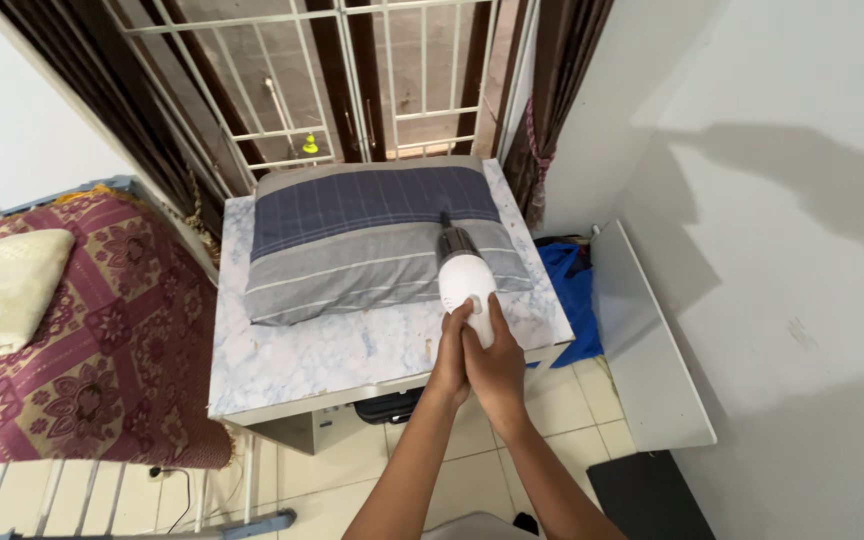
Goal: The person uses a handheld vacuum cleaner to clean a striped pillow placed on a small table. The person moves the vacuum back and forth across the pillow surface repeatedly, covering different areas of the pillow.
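Fingers of left hand [449,350] and right hand [492,362] wrapped around white handheld vacuum [467,280], frame centre.
Nozzle rests on grey-blue striped pillow [352,240] near its right edge; marble-patterned tabletop [332,350] bare toward front edge.

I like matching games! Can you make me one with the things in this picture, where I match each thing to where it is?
Things:
1. grey and blue striped pillow
2. small white handheld vacuum
3. maroon patterned blanket
4. bright blue cloth bundle

Places:
A. on the floor, between the marble-patterned table and the white wall
B. held in both hands, the left hand and the right hand, nozzle on the pillow
C. lying on the marble-patterned table
D. spread out on the left, with a cream cushion on it

Pairs: 1-C, 2-B, 3-D, 4-A
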